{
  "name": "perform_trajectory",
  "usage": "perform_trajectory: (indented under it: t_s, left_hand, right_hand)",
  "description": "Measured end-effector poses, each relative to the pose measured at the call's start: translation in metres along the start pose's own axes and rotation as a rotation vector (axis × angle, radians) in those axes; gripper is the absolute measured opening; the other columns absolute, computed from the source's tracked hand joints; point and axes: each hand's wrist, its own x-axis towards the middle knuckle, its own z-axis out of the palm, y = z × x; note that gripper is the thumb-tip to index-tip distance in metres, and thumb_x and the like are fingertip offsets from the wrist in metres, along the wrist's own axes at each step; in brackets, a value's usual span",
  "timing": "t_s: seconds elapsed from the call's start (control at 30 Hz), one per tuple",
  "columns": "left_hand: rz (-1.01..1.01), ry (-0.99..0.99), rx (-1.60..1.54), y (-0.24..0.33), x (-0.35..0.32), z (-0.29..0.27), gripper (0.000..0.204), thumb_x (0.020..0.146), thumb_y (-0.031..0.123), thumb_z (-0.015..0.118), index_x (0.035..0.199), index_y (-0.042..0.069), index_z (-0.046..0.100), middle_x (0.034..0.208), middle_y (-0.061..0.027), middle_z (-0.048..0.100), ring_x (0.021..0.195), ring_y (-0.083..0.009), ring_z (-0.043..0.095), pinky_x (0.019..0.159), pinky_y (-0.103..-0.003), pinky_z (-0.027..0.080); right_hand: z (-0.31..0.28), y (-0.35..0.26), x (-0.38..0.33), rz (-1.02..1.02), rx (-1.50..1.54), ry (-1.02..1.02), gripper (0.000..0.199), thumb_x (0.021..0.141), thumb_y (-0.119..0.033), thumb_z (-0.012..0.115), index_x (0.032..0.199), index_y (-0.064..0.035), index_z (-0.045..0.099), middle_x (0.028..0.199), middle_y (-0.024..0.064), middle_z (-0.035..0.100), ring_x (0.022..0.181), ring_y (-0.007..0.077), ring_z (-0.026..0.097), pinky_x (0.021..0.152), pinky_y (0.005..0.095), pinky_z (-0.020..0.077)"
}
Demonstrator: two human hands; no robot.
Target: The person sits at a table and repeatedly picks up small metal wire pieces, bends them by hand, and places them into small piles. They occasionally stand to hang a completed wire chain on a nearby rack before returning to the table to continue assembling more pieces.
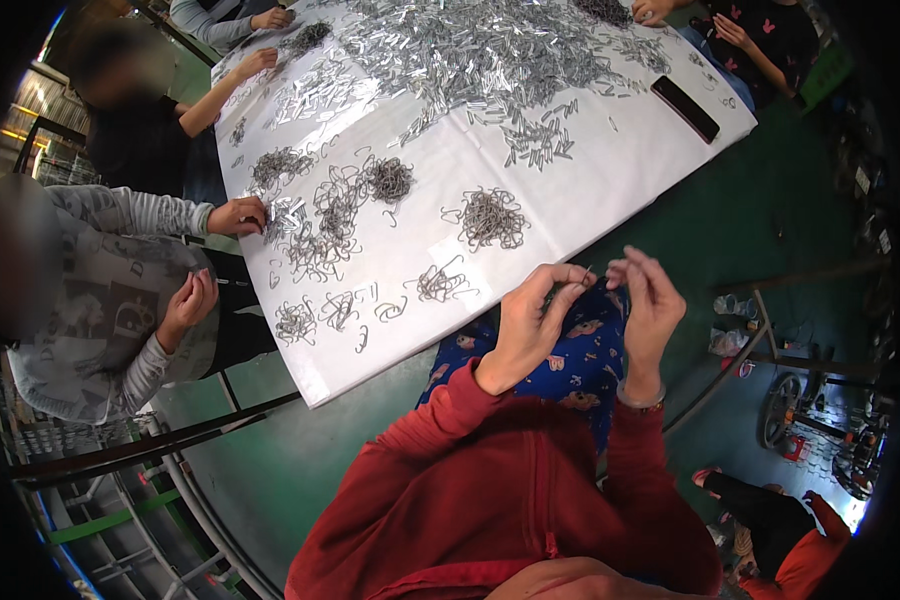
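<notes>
Above my lap, just off the table's near edge, my left hand (538, 318) pinches a small thin metal piece (589, 271) between thumb and fingertips; its exact shape is too small to make out. Close beside it, my right hand (654, 306) is raised with fingers loosely bent and apart, and I see nothing in it. On the white-covered table (560, 215) nearest my hands lie a dense pile of bent wire hooks (492, 219) and a looser small heap of hooks (442, 284).
A large spread of shiny metal strips (470, 50) covers the far table. More hook piles (390, 180) lie at left. A black phone (685, 108) rests near the right edge. Co-workers sit along the left and far sides, one person's hand (238, 215) on the pieces.
</notes>
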Motion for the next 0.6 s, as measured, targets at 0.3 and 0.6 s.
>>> perform_trajectory:
  t_s: [0.3, 0.6]
  left_hand:
    - [0.034, -0.038, 0.069, -0.007, -0.008, -0.007, 0.008, 0.089, -0.003, 0.057, 0.096, -0.001, 0.059, 0.094, -0.0111, 0.067, 0.091, -0.0178, 0.064, 0.083, -0.029, 0.05]
    - [0.192, -0.024, 0.138, -0.003, -0.008, -0.021, 0.01, 0.086, 0.005, 0.062, 0.097, 0.004, 0.062, 0.091, -0.0084, 0.064, 0.088, -0.0263, 0.06, 0.079, -0.035, 0.048]
  right_hand:
    - [0.05, 0.154, 0.172, -0.43, -0.809, -0.304, 0.016, 0.084, -0.005, 0.06, 0.093, 0.0052, 0.067, 0.081, 0.016, 0.062, 0.073, 0.027, 0.06, 0.069, 0.035, 0.0475]
    - [0.051, 0.141, 0.179, -0.371, -0.901, -0.533, 0.009, 0.081, -0.001, 0.056, 0.085, 0.0044, 0.063, 0.083, 0.0188, 0.064, 0.077, 0.0342, 0.062, 0.072, 0.0396, 0.0487]
